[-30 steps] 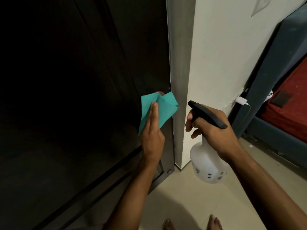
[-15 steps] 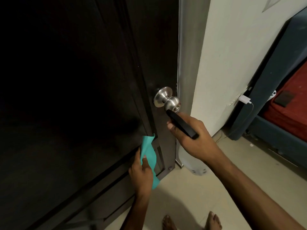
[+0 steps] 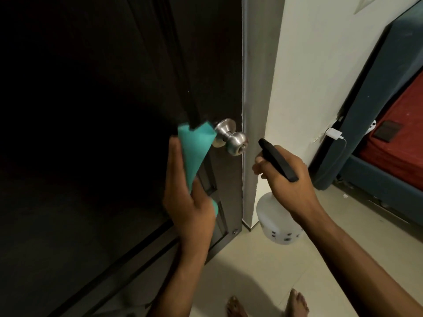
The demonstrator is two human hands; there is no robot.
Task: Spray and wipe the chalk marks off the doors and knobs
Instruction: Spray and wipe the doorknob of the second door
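Note:
A dark door (image 3: 114, 110) fills the left of the view, with a round silver knob (image 3: 231, 138) near its right edge. My left hand (image 3: 187, 197) holds a teal cloth (image 3: 195, 147) just left of the knob, and the cloth's top touches the knob's base plate. My right hand (image 3: 286, 179) grips the black trigger head of a white spray bottle (image 3: 277, 225), its nozzle pointing toward the knob from the right. No chalk marks show on the dark door.
A grey door frame (image 3: 258, 88) and a white wall (image 3: 320, 65) stand right of the door. At the far right are a blue bed frame (image 3: 366, 110) with a red mattress (image 3: 400, 138) and a plugged-in white charger (image 3: 334, 135). My bare feet (image 3: 267, 305) stand on pale floor tiles.
My left hand has risen with the cloth from low on the door to beside the knob. My right hand drew the spray bottle back to the right, away from the knob.

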